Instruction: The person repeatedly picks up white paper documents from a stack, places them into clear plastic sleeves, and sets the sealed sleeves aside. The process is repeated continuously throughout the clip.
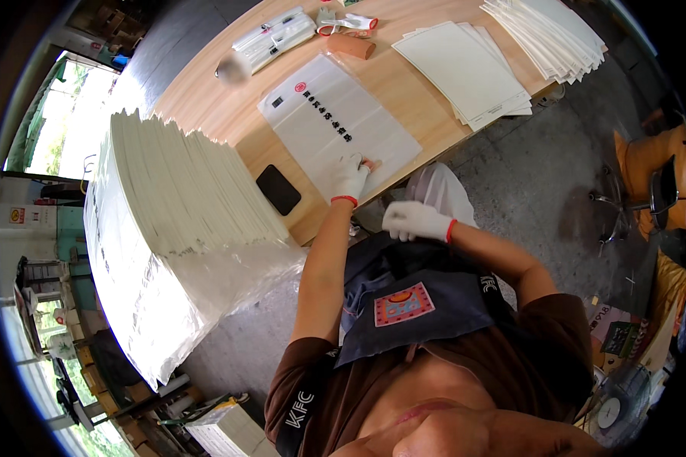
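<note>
A clear plastic bag (339, 122), printed with a red round mark and a line of dark characters, is laid flat on the wooden table (206, 99), its long axis running away from the person. Its near corner is pressed by the gloved left hand (351, 179), fingers spread flat, nothing gripped. The gloved right hand (413, 221) is held loosely curled and empty off the table's edge, right of the bag; a black pad (277, 190) lies left of the bag, and white sheets (469, 72) are stacked beyond.
</note>
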`<state>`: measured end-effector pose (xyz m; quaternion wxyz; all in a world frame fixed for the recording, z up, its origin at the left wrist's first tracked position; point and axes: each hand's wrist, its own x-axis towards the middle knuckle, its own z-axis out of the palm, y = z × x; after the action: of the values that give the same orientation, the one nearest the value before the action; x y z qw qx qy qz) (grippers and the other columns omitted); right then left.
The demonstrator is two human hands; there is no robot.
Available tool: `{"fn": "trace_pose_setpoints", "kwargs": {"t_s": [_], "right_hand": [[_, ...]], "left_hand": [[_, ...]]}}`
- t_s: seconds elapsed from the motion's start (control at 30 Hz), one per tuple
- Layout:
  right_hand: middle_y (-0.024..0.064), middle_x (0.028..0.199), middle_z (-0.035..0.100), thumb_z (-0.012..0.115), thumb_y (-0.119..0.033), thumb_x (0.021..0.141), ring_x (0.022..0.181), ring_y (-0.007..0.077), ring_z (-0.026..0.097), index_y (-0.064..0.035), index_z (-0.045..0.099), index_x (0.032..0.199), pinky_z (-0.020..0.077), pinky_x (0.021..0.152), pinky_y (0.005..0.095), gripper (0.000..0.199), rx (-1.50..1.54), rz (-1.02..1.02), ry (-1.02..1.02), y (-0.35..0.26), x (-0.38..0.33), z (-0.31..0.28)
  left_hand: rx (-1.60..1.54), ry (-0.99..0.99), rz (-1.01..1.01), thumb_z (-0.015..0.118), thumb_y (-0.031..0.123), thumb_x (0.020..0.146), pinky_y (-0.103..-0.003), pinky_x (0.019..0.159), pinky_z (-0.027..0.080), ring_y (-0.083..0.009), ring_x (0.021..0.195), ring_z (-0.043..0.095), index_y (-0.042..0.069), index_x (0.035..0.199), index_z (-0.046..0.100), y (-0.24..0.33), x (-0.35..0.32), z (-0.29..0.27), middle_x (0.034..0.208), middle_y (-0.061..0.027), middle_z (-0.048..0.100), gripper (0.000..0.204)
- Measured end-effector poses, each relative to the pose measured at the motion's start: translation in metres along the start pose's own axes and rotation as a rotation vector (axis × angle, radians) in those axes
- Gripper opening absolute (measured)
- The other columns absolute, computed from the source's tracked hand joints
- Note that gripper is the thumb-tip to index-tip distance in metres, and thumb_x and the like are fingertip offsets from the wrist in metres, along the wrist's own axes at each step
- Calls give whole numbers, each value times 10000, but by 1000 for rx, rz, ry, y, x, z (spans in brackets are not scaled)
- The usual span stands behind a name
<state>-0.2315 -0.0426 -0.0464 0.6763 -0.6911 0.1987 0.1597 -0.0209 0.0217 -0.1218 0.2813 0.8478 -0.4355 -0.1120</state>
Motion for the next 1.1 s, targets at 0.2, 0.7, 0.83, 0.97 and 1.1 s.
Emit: {"fn": "trace_pose_setpoints", "kwargs": {"t_s": [0.2,0.7,0.83,0.97,1.1], "right_hand": [[58,816,635,566,-267,905,603,112,572,-37,562,967,469,518,231,238,169,-76,118,1,37,-21],[141,1021,629,458,-527,868,929,320,611,-113,562,1175,506,748,398,526,-628,-185,599,31,119,-78],[182,1015,621,496,-449,857,1002,346,579,-105,536,1211,478,834,416,495,-653,-96,431,14,88,-104],[173,974,619,508,-422,852,985,322,580,-98,533,1190,472,838,411,469,-517,-614,548,-26,100,-70],[166,935,614,513,-409,847,957,309,580,-97,540,1149,466,836,413,435,-718,-610,513,-25,120,-52]], "left_hand": [[70,90,73,598,226,809,-397,819,438,-308,907,559,89,848,649,0,-5,12,900,-123,621,151],[-1298,249,-130,548,206,945,-265,745,473,-98,686,541,88,1067,563,-11,49,-89,968,-35,632,171],[-936,136,-109,566,87,918,-228,675,468,-63,625,510,101,1097,545,35,45,-118,928,-18,620,181],[-507,69,127,581,53,849,-290,636,458,-150,713,571,94,1049,601,97,26,-92,874,-67,632,205],[-127,-83,279,580,-2,809,-305,721,481,-218,849,612,82,1052,633,179,-34,-75,926,-112,639,262]]}}
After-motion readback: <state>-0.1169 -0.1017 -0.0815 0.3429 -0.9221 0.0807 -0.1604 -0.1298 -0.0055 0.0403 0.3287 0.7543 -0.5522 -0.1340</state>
